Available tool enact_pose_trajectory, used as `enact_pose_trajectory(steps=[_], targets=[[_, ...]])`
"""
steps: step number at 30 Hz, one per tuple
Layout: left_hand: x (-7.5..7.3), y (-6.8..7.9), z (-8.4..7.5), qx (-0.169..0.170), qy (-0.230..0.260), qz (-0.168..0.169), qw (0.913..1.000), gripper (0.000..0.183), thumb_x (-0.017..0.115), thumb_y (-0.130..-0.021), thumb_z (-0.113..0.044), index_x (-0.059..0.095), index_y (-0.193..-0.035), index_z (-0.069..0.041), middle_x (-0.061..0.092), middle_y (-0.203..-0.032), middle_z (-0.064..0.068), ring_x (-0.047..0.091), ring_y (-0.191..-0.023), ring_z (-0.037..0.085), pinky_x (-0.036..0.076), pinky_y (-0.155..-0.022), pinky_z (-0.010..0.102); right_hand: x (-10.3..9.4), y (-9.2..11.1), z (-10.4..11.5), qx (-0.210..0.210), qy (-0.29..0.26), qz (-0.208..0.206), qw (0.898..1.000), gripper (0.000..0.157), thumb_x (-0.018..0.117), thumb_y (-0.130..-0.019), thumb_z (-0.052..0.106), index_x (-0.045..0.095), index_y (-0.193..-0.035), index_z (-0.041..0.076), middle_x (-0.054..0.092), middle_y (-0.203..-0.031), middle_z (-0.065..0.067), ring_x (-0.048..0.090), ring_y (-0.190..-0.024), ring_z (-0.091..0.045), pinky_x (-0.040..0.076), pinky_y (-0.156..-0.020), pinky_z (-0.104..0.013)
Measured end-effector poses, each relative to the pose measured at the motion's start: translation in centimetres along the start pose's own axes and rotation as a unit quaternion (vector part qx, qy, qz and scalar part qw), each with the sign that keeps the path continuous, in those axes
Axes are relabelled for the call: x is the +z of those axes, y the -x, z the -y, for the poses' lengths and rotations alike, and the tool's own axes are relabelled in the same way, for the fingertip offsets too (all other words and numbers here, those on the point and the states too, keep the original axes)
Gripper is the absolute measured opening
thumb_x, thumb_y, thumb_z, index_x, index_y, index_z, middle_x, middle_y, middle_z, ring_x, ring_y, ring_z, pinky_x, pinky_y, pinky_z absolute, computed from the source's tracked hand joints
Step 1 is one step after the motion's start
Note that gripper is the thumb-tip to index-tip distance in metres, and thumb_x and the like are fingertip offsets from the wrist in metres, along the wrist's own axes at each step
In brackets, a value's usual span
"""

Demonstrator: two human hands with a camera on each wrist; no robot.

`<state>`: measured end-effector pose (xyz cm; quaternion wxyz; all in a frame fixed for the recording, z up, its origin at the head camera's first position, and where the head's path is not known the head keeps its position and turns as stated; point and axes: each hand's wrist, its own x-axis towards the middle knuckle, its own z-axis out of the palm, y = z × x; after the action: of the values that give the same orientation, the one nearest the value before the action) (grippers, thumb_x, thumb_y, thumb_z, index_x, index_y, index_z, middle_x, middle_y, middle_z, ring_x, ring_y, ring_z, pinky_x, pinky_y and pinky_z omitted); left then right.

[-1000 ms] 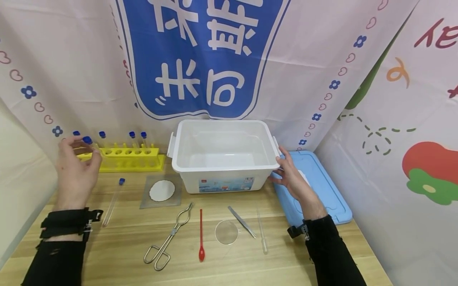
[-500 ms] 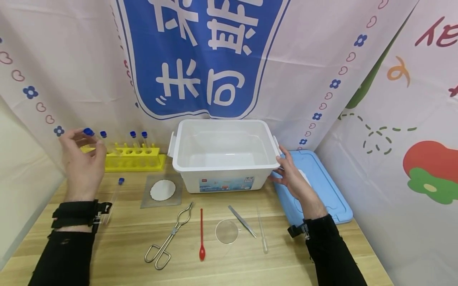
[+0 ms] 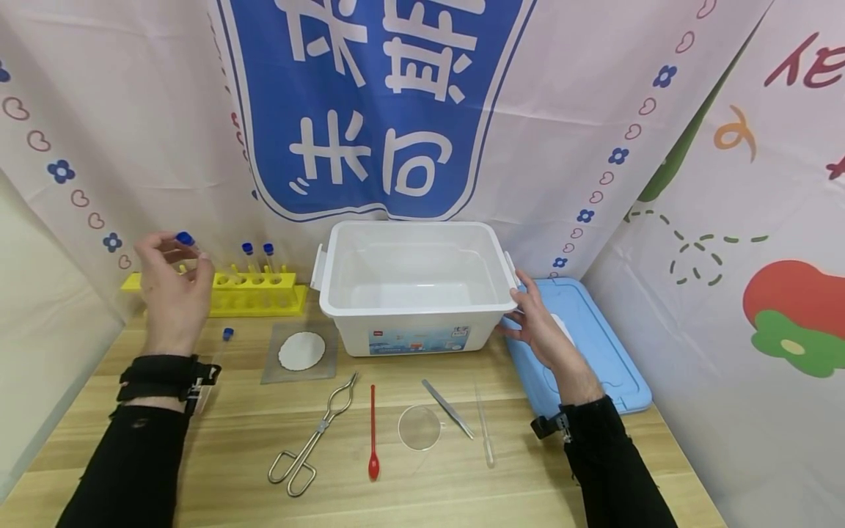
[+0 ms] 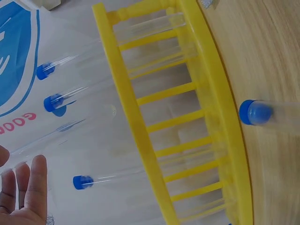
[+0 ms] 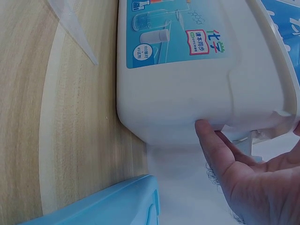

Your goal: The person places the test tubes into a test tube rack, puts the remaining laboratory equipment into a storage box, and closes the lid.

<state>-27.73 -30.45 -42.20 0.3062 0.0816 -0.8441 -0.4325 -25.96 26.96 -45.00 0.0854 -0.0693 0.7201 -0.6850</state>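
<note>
In the head view my left hand (image 3: 173, 293) holds a clear test tube with a blue cap (image 3: 185, 238) above the yellow test tube rack (image 3: 260, 299). The left wrist view has this tube's clear body (image 4: 47, 137) between thumb and fingers; its cap is outside that view. Several other blue-capped tubes (image 4: 83, 182) stand in the rack, some hidden by the hand in the head view. On the right, my right hand (image 3: 538, 323) rests its extended fingers against the side and rim of the white plastic bin (image 3: 409, 308), near its handle.
A capped tube (image 3: 227, 334) lies on the table before the rack. A gauze mat (image 3: 301, 351), crucible tongs (image 3: 310, 440), red spoon (image 3: 373, 440), round glass dish (image 3: 419, 428), tweezers (image 3: 447, 408) and dropper (image 3: 485, 433) lie in front. The blue lid (image 3: 594, 345) is right of the bin.
My left hand has moved right along the rack and slightly up, carrying the test tube. The right hand and the bin have stayed put.
</note>
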Motion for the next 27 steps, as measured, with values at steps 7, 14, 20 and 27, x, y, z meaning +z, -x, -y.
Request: enact_pose_trajectory(steps=[7,14,20,27], targets=[[1.0,-0.4,1.1,0.026,-0.010,0.012,0.9995,0.050,0.052,-0.105,-0.028,0.028,-0.149,-0.031,0.044,-0.134,0.001,0.049,-0.123,0.021,0.054,-0.101,0.032,-0.1,-0.1,0.0,0.001,-0.003,0.002,1.000,0.068,0.041,-0.110,0.045,0.003,-0.166,0.038,0.030,-0.163,-0.013,0.043,-0.143,-0.039,0.045,-0.106,-0.063],[1.5,-0.7,1.8,0.021,-0.031,0.043,0.9984,0.049,0.048,-0.106,-0.030,0.026,-0.150,-0.026,0.041,-0.139,0.011,0.052,-0.128,0.029,0.053,-0.102,0.046,-0.2,-0.2,-0.1,0.002,-0.008,0.001,1.000,0.069,0.042,-0.110,0.046,0.003,-0.166,0.039,0.030,-0.163,-0.012,0.044,-0.142,-0.039,0.046,-0.106,-0.062],[2.2,-0.9,2.7,0.029,-0.042,0.056,0.9971,0.052,0.049,-0.106,-0.027,0.027,-0.152,-0.017,0.045,-0.138,0.016,0.054,-0.127,0.033,0.054,-0.095,0.052,-0.2,-0.2,-0.2,0.001,-0.004,0.002,1.000,0.073,0.043,-0.109,0.049,0.001,-0.166,0.036,0.031,-0.163,-0.013,0.044,-0.142,-0.039,0.046,-0.106,-0.061],[2.7,-1.1,3.7,0.019,-0.056,0.092,0.9940,0.057,0.047,-0.107,-0.029,0.023,-0.155,-0.010,0.046,-0.139,0.021,0.053,-0.128,0.039,0.053,-0.094,0.059,-0.2,-0.3,-0.3,0.003,0.001,0.003,1.000,0.076,0.044,-0.107,0.052,0.000,-0.167,0.035,0.029,-0.164,-0.012,0.042,-0.143,-0.040,0.044,-0.108,-0.063]])
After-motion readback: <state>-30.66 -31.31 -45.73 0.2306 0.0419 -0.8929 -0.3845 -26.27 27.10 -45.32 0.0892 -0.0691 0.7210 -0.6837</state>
